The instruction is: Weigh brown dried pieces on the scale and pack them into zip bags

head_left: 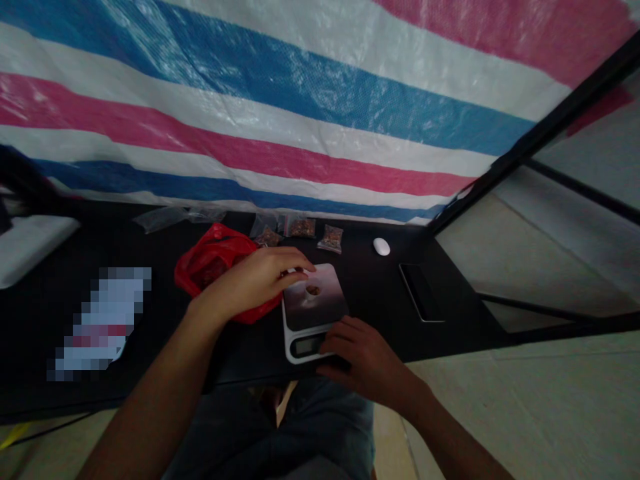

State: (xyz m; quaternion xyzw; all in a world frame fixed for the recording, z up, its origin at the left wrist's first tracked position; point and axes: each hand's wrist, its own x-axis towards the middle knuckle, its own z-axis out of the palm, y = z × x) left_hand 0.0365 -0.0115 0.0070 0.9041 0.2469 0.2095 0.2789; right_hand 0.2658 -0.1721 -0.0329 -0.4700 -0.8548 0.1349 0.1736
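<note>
A white kitchen scale point(316, 320) with a shiny metal plate lies at the table's front. On the plate sits a small pale round cup point(311, 295) with brown bits in it. My left hand point(265, 273) reaches across to the scale's far left corner, its fingers stretched and its thumb apart from them, holding nothing visible. Closed around the near right corner is my right hand point(360, 357), fingers on top beside the display and thumb at the front edge. Left of the scale, partly behind my left forearm, rests a crumpled red plastic bag point(215, 250); its contents are hard to make out.
Small clear bags of brown bits point(302, 227) lie along the back, with flat clear bags point(163, 218) farther left. A white mouse point(381, 247) and a dark phone point(421, 293) are on the right. A blurred-out item point(103, 320) lies left. Striped sheeting point(300, 100) hangs behind.
</note>
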